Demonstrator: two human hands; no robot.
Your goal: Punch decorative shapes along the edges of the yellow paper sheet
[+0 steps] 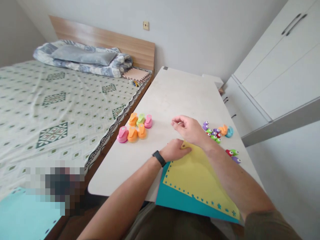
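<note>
A sheet of yellow paper with small shapes punched along its edges lies on a teal sheet at the table's near edge. My left hand, with a dark band on its wrist, grips the yellow sheet's upper left corner, thumb on top beside a punched flower shape. Just beyond it, my right hand hovers above the table with curled fingers pressed together. Whether anything small is between those fingertips is hidden. Near the right hand sit several small purple, green and red craft punches with eye-like white buttons.
Larger orange, pink and green craft punches stand left on the white table. An orange punch and a blue one are at the right edge. A bed flanks the table; a light blue sheet lies lower left.
</note>
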